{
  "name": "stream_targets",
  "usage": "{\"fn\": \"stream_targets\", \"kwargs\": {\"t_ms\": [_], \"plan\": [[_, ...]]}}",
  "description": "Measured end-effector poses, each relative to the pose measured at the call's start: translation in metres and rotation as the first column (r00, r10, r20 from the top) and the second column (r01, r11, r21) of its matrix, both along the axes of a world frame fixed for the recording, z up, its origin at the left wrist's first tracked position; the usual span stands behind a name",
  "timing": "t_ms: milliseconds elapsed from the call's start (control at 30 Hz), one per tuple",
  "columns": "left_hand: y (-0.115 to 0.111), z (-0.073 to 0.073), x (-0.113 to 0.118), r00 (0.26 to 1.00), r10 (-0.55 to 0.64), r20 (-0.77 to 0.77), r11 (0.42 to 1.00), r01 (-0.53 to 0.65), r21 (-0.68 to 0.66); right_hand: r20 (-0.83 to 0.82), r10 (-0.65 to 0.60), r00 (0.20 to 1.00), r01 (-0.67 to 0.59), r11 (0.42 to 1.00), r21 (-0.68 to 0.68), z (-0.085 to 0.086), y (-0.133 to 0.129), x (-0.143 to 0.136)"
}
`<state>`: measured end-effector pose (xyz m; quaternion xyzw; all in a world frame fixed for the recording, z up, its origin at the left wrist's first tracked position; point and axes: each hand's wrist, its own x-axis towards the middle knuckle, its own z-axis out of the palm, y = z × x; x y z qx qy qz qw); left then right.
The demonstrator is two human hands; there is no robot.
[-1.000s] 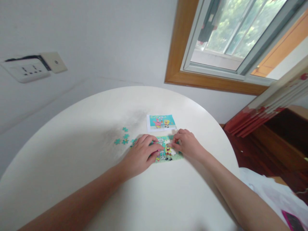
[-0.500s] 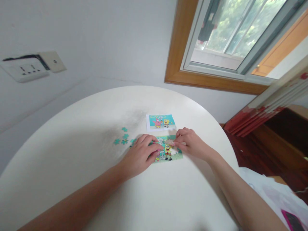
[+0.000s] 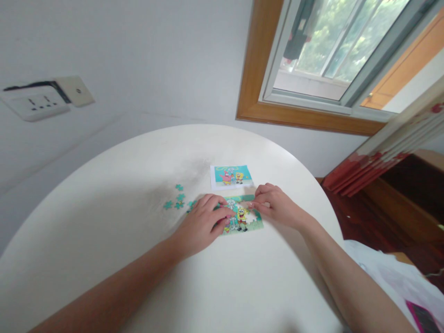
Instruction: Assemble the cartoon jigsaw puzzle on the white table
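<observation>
A partly joined jigsaw puzzle [image 3: 242, 224] with cartoon figures lies on the round white table, a white gap showing at its right side. My left hand [image 3: 204, 219] rests on its left part, fingers lying apart and hiding that portion. Over the upper right of the puzzle, my right hand [image 3: 274, 203] has thumb and index finger drawn together by the gap; whatever is between the fingertips is too small to make out. Left of my left hand lie several loose teal puzzle pieces [image 3: 180, 197]. Just beyond the puzzle is a picture card [image 3: 233, 176] with similar figures.
The round table [image 3: 114, 185] meets the wall at the back. A wall socket [image 3: 40, 102] is at the left and a wood-framed window [image 3: 255, 83] at the upper right. A red and white curtain [image 3: 364, 162] hangs at the right; a pink-edged phone [image 3: 423, 317] lies lower right.
My right hand's fingertips have shifted slightly over the gap, and its index finger looks straighter. My left hand stays on the puzzle; the loose pieces have not moved.
</observation>
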<state>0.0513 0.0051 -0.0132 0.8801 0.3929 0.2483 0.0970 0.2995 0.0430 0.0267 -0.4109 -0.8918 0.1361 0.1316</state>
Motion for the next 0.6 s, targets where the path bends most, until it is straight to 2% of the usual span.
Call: {"fn": "stream_targets", "kwargs": {"t_ms": [333,600], "plan": [[-0.0007,0.0,0.0,1.0,0.008,-0.004,1.0,-0.008,0.008,-0.037,0.0,0.999,0.0,1.0,-0.004,-0.0007,0.0008,0.0001],[-0.0018,0.0002,-0.0006,1.0,0.015,-0.022,1.0,-0.016,-0.018,-0.214,-0.106,0.971,0.109,0.994,0.004,-0.0046,0.0099,0.0022]]}}
